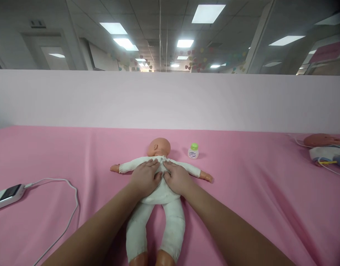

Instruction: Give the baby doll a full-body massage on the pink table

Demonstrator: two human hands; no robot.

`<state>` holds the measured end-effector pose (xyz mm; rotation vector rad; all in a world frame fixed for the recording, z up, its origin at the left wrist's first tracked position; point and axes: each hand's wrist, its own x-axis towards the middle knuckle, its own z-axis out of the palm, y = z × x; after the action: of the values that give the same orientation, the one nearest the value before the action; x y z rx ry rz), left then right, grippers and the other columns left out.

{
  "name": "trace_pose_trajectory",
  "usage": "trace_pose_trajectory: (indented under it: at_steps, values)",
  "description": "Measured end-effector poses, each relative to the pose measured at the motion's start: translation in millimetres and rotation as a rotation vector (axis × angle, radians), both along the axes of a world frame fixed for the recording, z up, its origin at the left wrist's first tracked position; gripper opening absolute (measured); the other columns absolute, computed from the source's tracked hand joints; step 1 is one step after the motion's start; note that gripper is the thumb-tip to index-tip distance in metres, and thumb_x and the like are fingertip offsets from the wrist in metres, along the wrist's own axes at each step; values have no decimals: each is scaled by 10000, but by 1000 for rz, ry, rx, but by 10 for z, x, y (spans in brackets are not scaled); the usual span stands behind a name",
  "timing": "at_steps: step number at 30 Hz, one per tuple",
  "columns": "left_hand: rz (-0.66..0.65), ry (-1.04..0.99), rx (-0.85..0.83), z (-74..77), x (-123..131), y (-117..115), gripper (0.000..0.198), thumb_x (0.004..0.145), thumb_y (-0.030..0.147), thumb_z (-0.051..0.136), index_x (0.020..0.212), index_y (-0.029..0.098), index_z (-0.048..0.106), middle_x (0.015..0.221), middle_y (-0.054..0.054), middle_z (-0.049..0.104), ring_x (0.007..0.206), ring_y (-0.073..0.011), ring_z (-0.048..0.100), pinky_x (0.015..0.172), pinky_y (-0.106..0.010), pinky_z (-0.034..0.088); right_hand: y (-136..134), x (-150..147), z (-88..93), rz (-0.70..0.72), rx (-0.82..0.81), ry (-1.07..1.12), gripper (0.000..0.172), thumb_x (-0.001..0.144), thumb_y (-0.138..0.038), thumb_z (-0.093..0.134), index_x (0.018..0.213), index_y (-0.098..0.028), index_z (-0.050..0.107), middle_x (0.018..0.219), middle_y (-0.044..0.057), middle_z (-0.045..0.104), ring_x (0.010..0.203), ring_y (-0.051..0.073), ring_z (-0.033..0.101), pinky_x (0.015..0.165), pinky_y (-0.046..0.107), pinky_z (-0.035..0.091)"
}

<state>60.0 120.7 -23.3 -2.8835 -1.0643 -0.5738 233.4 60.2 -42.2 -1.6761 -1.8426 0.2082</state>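
A baby doll (155, 207) in a white suit lies face down on the pink cloth (241, 207), head away from me, arms spread out. My left hand (144, 177) rests flat on the left side of its back, fingers stretched toward the neck. My right hand (177, 178) lies flat on the right side of the back, fingers also extended. The two hands touch at the thumbs over the doll's spine. Neither hand holds anything.
A small white bottle with a green cap (193, 151) stands right of the doll's head. A white device with a cable (7, 195) lies at the left edge. Another doll with cloth and wires (323, 147) is at far right. A pale partition (170, 99) stands behind.
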Motion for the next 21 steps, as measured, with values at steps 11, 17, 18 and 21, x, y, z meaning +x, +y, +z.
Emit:
trace_pose_trajectory:
  at_steps: [11,17,18,21]
  values:
    - [38,-2,40,-76,-4,18,643,977,327,486,1575,93,453,1647,-169,407,1536,-336,372,1262,-533,298,45,8,-76,22,-31,-26,710,957,-234,480,1610,-3,322,1681,190,320,1575,284,288,1311,433,221]
    - [15,79,-93,-75,-4,73,636,1011,357,427,1590,92,425,1640,-173,415,1542,-314,362,1266,-522,285,26,32,-3,52,-109,-26,670,967,-265,480,1601,-70,389,1642,167,413,1543,286,360,1291,431,264]
    - [10,74,-88,-76,-4,73,634,1009,355,432,1585,90,432,1636,-178,421,1539,-317,369,1264,-526,287,27,31,-9,51,-100,-32,667,965,-262,480,1597,-67,396,1640,170,415,1541,286,364,1290,434,263]
    - [18,36,-37,-95,4,55,653,993,351,456,1585,78,422,1657,-193,375,1554,-331,332,1266,-544,271,55,20,-81,41,-64,-56,699,960,-258,476,1607,-27,346,1669,197,347,1564,294,310,1298,458,230]
